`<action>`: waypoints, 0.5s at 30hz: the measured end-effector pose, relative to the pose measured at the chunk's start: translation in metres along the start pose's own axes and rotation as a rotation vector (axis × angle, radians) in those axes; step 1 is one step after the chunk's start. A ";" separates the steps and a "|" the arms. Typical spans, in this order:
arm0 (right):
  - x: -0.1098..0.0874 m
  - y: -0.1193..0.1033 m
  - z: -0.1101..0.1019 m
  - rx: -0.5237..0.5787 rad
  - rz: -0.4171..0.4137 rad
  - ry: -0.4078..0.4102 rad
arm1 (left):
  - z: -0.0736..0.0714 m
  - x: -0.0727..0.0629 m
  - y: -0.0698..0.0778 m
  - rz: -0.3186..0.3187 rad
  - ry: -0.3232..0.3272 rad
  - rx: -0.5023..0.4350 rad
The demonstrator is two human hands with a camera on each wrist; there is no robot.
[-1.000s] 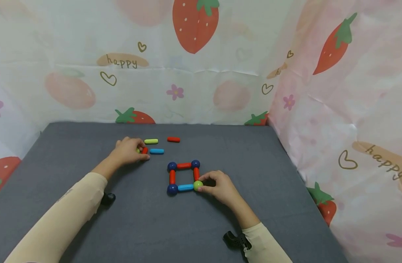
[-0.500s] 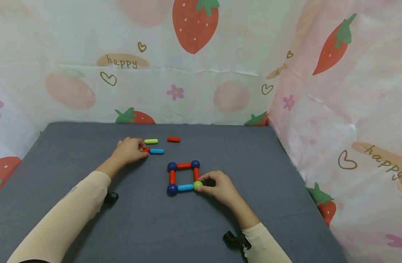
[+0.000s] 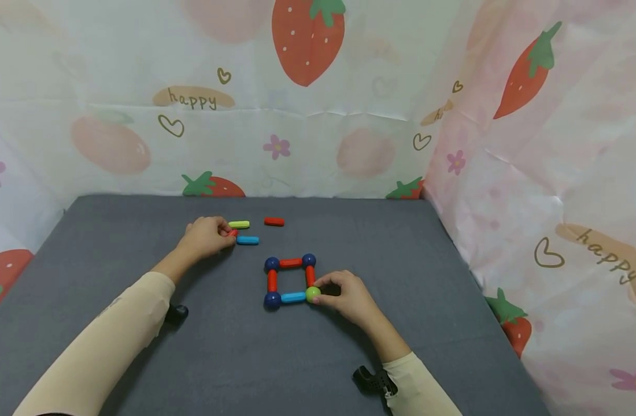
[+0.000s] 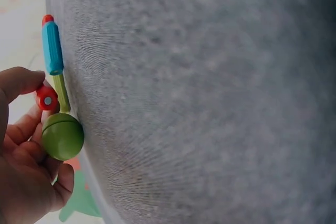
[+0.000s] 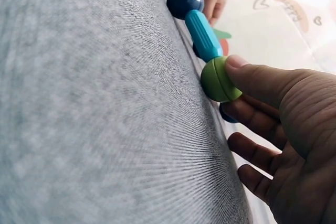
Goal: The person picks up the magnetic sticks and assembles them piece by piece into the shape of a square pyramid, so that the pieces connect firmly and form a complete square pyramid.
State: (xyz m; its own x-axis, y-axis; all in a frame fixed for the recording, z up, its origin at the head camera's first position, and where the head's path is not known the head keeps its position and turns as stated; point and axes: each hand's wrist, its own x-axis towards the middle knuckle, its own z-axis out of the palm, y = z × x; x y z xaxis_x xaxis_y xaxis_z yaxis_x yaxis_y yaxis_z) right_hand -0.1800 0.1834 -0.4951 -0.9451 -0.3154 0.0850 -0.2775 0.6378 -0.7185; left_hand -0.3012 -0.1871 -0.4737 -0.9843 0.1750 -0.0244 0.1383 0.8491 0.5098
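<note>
Left of the table's middle, my left hand pinches a short red magnetic rod between thumb and fingers. Right by those fingers, a loose green ball shows in the left wrist view; in the head view the hand hides it. My right hand pinches a green ball, the near right corner of a square lying on the cloth. Dark blue balls form the other corners. Red rods make three sides, and a light blue rod the near one.
Beyond the left fingertips lie a loose blue rod and a yellow-green rod. Another red rod lies farther back. Grey cloth covers the table, and a strawberry-print curtain hangs behind it and at the sides.
My left hand has shifted slightly right, and the red rod in its fingers now tilts upward. The green bit seen at those fingers is now hidden in the head view. My right hand stays put.
</note>
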 end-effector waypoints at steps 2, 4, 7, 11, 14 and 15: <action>-0.001 0.000 0.000 0.000 0.003 -0.002 | -0.001 -0.001 0.001 0.001 0.007 -0.028; -0.001 0.000 0.001 0.001 0.006 -0.002 | -0.002 -0.001 0.003 0.002 0.024 -0.049; -0.002 0.000 0.001 0.005 0.009 0.003 | -0.006 -0.004 0.008 0.012 0.053 -0.077; -0.001 0.000 0.001 0.005 0.010 0.002 | -0.013 -0.010 0.017 0.023 0.088 -0.106; 0.000 0.000 0.000 0.001 0.009 -0.002 | -0.018 -0.015 0.026 0.040 0.106 -0.134; 0.000 -0.001 0.000 0.000 0.008 -0.003 | -0.019 -0.018 0.029 0.053 0.109 -0.145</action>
State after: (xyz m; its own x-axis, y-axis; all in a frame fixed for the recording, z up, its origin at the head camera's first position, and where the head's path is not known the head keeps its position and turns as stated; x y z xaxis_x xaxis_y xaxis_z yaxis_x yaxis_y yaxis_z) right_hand -0.1795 0.1830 -0.4944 -0.9468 -0.3123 0.0777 -0.2701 0.6402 -0.7192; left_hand -0.2817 -0.1750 -0.4423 -0.9833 0.1553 0.0952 0.1804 0.7578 0.6270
